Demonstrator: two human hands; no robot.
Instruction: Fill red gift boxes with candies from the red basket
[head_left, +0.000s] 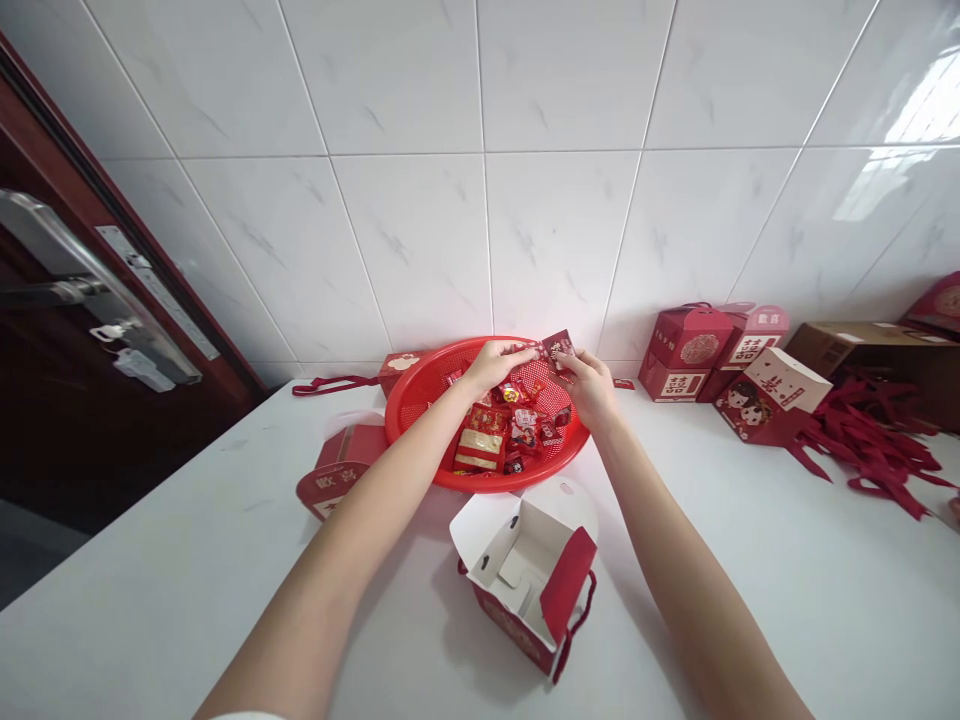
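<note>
Over the far side of a red plastic basket (415, 368), my right hand (590, 388) pinches a small dark red packet (559, 346) with pale printed characters. My left hand (496, 364) is closed beside it, its fingertips at a red piece with pale dots (533, 351); whether this piece joins the dark packet I cannot tell. Wrapped sweets (523, 432) and a red and gold packet (480, 449) lie in the basket. Nearer me, between my forearms, stands a gift box (517, 580) with its flaps open, white inside, with a dark red cord at its side.
Red gift boxes (686, 352) stand by the tiled wall at right, near a printed box (769, 398), a heap of red ribbons (881, 440) and a cardboard box (862, 345). Another red box (345, 462) sits left of the basket. A door (67, 300) is at far left.
</note>
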